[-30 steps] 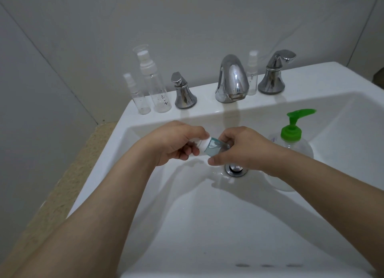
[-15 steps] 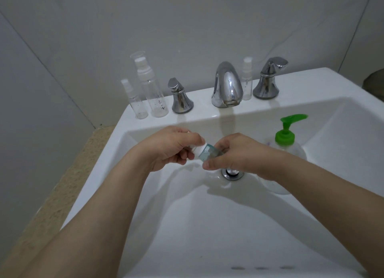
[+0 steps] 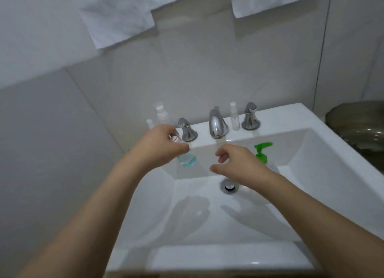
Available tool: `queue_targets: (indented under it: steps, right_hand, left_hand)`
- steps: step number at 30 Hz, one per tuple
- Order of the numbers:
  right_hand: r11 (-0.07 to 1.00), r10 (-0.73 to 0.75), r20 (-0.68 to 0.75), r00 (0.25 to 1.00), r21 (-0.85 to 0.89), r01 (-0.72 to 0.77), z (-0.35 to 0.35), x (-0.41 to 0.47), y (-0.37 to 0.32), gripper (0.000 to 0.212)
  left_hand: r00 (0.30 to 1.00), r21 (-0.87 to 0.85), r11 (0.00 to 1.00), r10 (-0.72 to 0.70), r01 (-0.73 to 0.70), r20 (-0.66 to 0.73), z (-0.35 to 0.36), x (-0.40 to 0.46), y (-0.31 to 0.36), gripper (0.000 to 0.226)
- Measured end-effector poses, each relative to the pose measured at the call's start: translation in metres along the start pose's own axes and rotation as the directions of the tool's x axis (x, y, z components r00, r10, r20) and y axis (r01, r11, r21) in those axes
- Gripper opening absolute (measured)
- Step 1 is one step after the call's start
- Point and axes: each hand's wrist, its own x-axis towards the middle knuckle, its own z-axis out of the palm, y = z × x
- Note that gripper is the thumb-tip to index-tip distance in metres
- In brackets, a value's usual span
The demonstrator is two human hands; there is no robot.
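Gripping the small bottle (image 3: 188,160) by its upper end, the left hand (image 3: 160,149) holds it above the sink (image 3: 291,115), long axis slightly tilted, blue base hanging below the fingers. The right hand (image 3: 239,163), relaxed and empty, hangs near that base.

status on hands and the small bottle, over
Left hand grips small bottle, blue liquid inside, above sink's back left. Right hand empty, fingers loosely curled. Green pump bottle close behind right hand.
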Motion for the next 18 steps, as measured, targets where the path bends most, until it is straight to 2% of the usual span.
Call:
queue_targets:
  steps: [4, 8, 14, 18]
  right_hand:
    - [0.999, -0.034, -0.133, 0.991, 0.021, 0.037, -0.038, -0.013, -0.005, 0.039]
    - [0.998, -0.04, -0.226, 0.973, -0.05, 0.029, -0.072, -0.019, 0.013, 0.042]
    - [0.959, 0.025, -0.387, 0.922, -0.251, -0.132, -0.106, -0.01, 0.066, 0.055]
    - [0.928, 0.032, -0.455, 0.89, -0.316, -0.195, -0.108, 0.003, 0.092, 0.054]
  left_hand:
    - [0.993, 0.015, 0.995, 0.104, -0.104, -0.052, -0.031, -0.005, 0.061, 0.018]
    - [0.978, 0.023, 0.979, 0.205, -0.204, -0.034, -0.033, 0.01, 0.118, 0.02]
    - [0.964, 0.04, 0.964, 0.263, -0.264, 0.028, -0.008, 0.059, 0.188, 0.024]
    - [0.958, 0.088, 0.956, 0.27, -0.278, 0.094, 0.023, 0.096, 0.212, 0.024]
